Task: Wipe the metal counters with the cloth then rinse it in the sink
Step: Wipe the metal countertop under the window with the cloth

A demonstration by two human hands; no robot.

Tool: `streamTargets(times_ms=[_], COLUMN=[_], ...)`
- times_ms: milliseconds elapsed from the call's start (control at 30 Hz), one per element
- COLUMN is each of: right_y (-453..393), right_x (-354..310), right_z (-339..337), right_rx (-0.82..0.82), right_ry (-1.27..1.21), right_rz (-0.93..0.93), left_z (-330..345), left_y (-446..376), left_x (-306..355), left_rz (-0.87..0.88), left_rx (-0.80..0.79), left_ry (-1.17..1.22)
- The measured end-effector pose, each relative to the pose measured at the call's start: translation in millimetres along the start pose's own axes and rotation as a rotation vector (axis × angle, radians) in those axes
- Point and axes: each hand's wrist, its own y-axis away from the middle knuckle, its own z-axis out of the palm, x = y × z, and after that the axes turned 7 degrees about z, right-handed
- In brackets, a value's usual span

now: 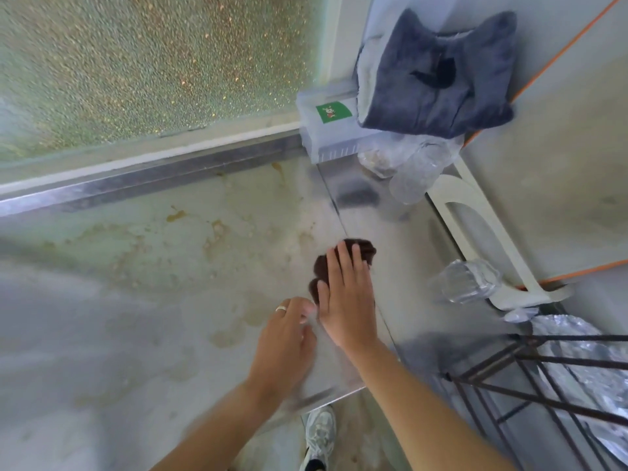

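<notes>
Straight fingers of the right hand [346, 297] lie flat on a dark brown cloth [343, 263], pressing it to the metal counter [190, 253] just right of the frame's centre; the cloth shows beyond the fingertips at 12 o'clock and past the thumb at 9 o'clock. The left hand [285, 341], at 7 o'clock from the right and just beside it, rests on the counter with fingers loosely curled, holding nothing visible; a pale ring [281, 308] sits on one finger. Both bare forearms run down toward 6 o'clock. Yellowish-brown stains [176, 215] mark the counter from 9 to 11 o'clock of the cloth. At 12 o'clock, frosted glass [153, 62] stands behind a metal rail. At 1 o'clock, a grey-blue towel [438, 79] lies draped over a clear plastic box bearing a green label [333, 112], with crumpled clear plastic [418, 168] below it. A clear plastic bottle [465, 280] lies on its side at 3 o'clock, touching a white bracket [489, 239]. A dark wire rack [543, 379] fills 4 o'clock. A pale sneaker [319, 433] shows on the floor at 6 o'clock.
</notes>
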Motion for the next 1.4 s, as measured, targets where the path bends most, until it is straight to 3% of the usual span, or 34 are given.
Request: streamTargets(times_ms=[100,300,600,800,967,1167,1400], right_y=[-56,-163,-226,-176,-108,-44,54], right_x=[-15,-53,-99,-111,-130,-134,-74], right_z=[6,13,26,32,42,34,19], right_rx=[-0.013,-0.09,-0.094,-0.087,-0.07,-0.077,-0.052], right_ry=[0.005,0.003,-0.015,-0.039,-0.045,-0.049,0.084], right_rz=[-0.073,-0.168,-0.169,-0.279,-0.319,-0.263,-0.224], left_z=[-11,-32,-89,-181,-188,-194,-194], left_y=[0,19,-50,-141,-132,-121,-119], left_x=[-7,-33,-59,-101,-130,-143,-151], left_rz=[0.012,0.079,0.033,-0.144,-0.236,-0.177,-0.163], left_rx=[-0.048,-0.001,0.087,0.098,0.006,-0.037,-0.002], left_ry=[-0.024,-0.335,-0.423,-0.652,-0.694,-0.739,-0.719])
